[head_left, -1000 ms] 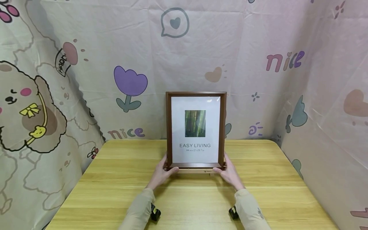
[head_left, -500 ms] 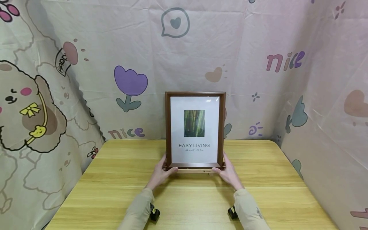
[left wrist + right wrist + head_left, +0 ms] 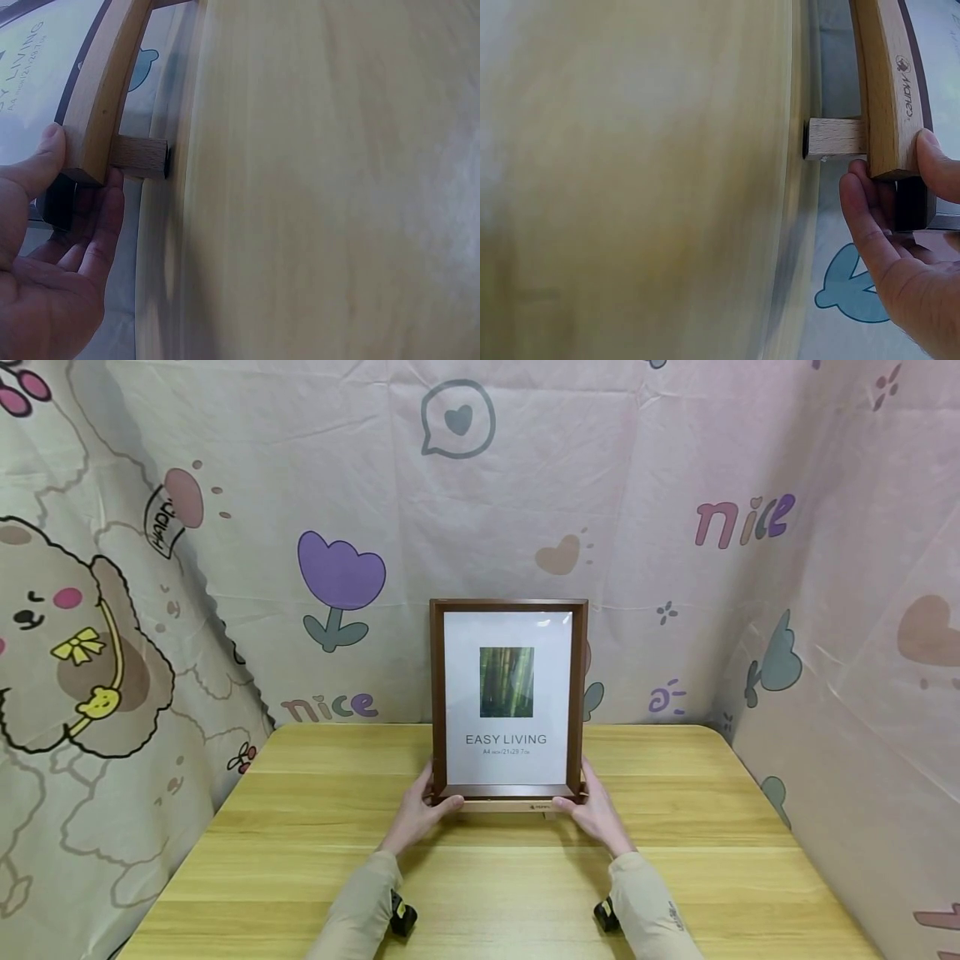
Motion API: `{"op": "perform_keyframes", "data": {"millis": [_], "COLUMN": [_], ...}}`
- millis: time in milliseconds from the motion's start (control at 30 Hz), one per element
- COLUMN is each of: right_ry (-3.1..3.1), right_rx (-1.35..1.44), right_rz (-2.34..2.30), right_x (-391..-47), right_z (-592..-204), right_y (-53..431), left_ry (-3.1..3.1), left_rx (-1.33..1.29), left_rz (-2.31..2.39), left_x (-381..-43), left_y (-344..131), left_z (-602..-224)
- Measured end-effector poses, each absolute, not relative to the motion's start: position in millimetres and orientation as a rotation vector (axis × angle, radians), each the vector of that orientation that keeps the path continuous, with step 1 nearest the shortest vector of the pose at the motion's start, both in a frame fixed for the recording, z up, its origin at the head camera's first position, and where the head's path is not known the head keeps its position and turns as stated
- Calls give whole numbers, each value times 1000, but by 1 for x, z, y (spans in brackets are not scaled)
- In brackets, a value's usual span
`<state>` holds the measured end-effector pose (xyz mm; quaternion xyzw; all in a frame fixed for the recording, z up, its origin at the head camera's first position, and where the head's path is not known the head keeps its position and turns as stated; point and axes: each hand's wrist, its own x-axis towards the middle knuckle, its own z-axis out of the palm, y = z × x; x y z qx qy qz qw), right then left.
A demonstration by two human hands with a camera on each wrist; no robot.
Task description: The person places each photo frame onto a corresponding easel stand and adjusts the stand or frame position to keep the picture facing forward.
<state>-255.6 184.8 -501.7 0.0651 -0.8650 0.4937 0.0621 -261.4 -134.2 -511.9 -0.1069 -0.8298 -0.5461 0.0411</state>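
Observation:
A brown picture frame stands upright, leaning slightly back, on the pale ledge of a wooden stand at mid-table. A small bamboo print and the words "EASY LIVING" show behind its glazing. My left hand grips the lower left corner, thumb in front and fingers curled behind. At the lower right corner my right hand holds on the same way. Both wrist views show the thumbs against the frame's front beside the ledge ends, with short wooden feet under the ledge. The frame hides most of the stand.
The yellow wood-grain table has a rounded far edge close to a printed cloth backdrop. More cloth hangs at both sides. Small black cameras are strapped at the wrists over beige sleeves.
The picture frame and both hands have shifted very slightly to the left. Their grip looks the same.

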Motion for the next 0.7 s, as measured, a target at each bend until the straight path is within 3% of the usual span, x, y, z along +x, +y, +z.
{"op": "perform_keyframes", "data": {"millis": [700], "right_ry": [-2742], "right_rx": [242], "right_rz": [1423], "right_x": [-250], "right_z": [-497], "right_y": [200], "left_ry": [-2674], "left_rx": [-261], "left_rz": [-1585], "left_x": [-253], "left_y": [-137], "left_z": [-505]}}
